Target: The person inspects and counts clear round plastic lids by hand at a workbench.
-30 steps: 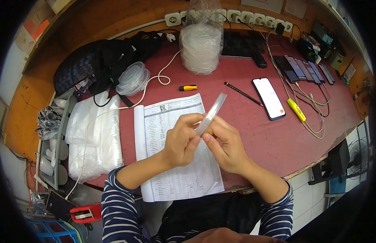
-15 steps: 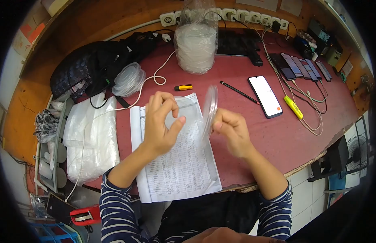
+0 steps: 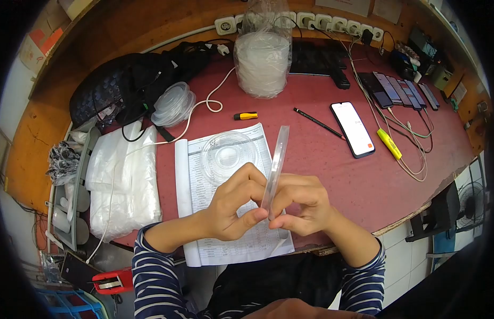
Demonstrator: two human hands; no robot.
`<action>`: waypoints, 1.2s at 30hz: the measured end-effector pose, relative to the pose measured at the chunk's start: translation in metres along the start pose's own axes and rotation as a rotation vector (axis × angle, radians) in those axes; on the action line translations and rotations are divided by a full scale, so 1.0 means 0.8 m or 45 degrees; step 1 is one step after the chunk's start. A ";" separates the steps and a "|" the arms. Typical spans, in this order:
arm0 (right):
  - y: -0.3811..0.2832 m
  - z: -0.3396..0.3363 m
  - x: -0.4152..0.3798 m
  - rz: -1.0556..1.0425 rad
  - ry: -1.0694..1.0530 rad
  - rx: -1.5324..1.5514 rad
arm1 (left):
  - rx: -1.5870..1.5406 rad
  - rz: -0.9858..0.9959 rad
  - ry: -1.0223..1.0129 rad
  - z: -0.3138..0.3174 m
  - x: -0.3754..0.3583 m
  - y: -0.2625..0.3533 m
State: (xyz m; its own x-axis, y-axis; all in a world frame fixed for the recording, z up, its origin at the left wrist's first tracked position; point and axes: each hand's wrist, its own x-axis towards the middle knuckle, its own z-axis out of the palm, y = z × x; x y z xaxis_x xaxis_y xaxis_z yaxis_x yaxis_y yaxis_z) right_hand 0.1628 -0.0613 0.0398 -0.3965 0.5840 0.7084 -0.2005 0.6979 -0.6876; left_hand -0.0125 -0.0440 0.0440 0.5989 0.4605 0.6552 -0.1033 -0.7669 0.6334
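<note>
A clear round plastic lid (image 3: 278,162) stands nearly edge-on between my hands. My left hand (image 3: 233,207) pinches its lower rim from the left, thumb and fingers closed. From the other side my right hand (image 3: 305,204) grips the same lower edge, with its index finger and thumb at the rim. Beyond my left hand, more clear round plastic lying flat (image 3: 227,154) covers the upper part of a printed table sheet (image 3: 233,242). My wrists are over the sheet's lower half and the table's front edge.
Clear lids (image 3: 172,103) lie stacked at left, behind a pile of plastic bags (image 3: 127,186). A bagged stack of round plastic pieces (image 3: 263,64) stands at the back. A lit phone (image 3: 352,129), pencil (image 3: 319,123), yellow-black tool (image 3: 245,116) and several cabled phones (image 3: 396,90) are rightward.
My left hand has come down and right from an open pose to pinch the lid. My right hand has moved slightly down and left with it. The flat round plastic is now uncovered.
</note>
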 end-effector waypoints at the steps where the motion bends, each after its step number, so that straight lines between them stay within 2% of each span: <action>1: 0.000 0.000 0.000 -0.011 0.003 -0.002 | -0.004 -0.001 -0.006 0.000 -0.001 0.000; 17: -0.003 -0.001 -0.002 0.027 0.016 -0.061 | -0.018 -0.002 -0.006 0.001 -0.001 -0.001; 23: -0.002 0.001 -0.003 0.048 0.023 -0.159 | 0.163 0.046 0.011 0.004 0.001 -0.003; 26: 0.007 -0.002 -0.005 0.073 0.050 -0.115 | 0.357 0.129 0.077 0.000 0.004 -0.009; 30: 0.024 0.007 -0.004 0.176 0.136 -0.188 | 1.204 0.314 0.406 -0.036 0.014 -0.032; 32: 0.030 0.010 -0.004 0.383 0.144 -0.273 | 1.641 0.166 0.536 -0.074 0.020 -0.048; 33: 0.034 0.010 -0.005 0.381 0.147 -0.274 | 1.774 0.044 0.580 -0.091 0.024 -0.053; 34: 0.038 0.011 -0.006 0.443 0.110 -0.318 | 1.869 -0.162 0.536 -0.109 0.024 -0.058; 36: 0.048 0.012 -0.010 0.504 0.076 -0.364 | 1.933 -0.252 0.435 -0.150 0.011 -0.086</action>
State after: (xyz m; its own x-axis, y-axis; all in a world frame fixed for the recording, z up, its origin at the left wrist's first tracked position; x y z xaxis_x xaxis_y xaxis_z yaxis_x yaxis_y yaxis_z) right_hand 0.1499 -0.0430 0.0059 -0.3388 0.8443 0.4152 0.2122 0.4985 -0.8405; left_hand -0.0950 0.0661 0.0560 0.2826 0.5186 0.8070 0.9432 -0.3036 -0.1351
